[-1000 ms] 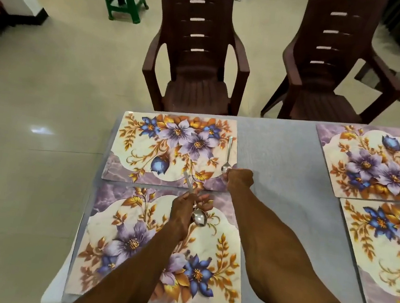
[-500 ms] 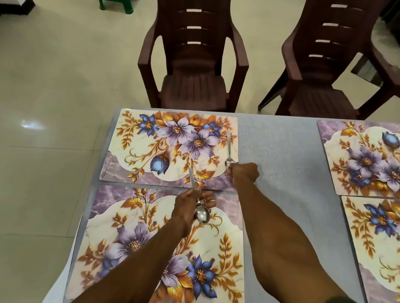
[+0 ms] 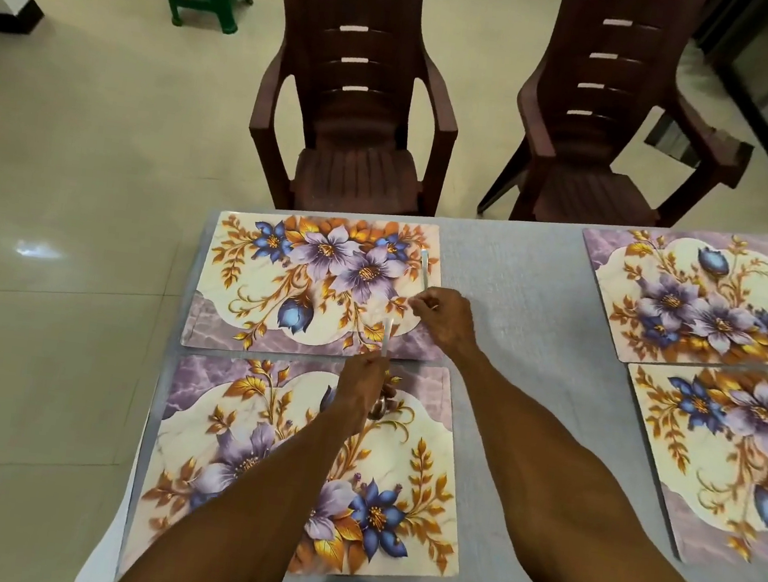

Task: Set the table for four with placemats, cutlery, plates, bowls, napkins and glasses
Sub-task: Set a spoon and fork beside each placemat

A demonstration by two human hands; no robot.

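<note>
On the grey woven tabletop [image 3: 515, 307] lie rectangular glossy floral mats. At the far left mat [image 3: 276, 287], the right hand [image 3: 441, 317] pinches a slim steel spoon [image 3: 425, 267] at its right edge; the left hand [image 3: 361, 384] grips more spoons [image 3: 386, 339] just nearer.

Bare tablecloth [image 3: 510, 306] between placemats [image 3: 315, 282]

Glossy printed placemats [image 3: 320, 283] on a matt, woven-looking table [image 3: 518, 283] cloth. Shiny metal spoon [image 3: 425, 267]. Moulded plastic chairs [image 3: 358, 94]; polished floor tiles [image 3: 68, 203].
</note>
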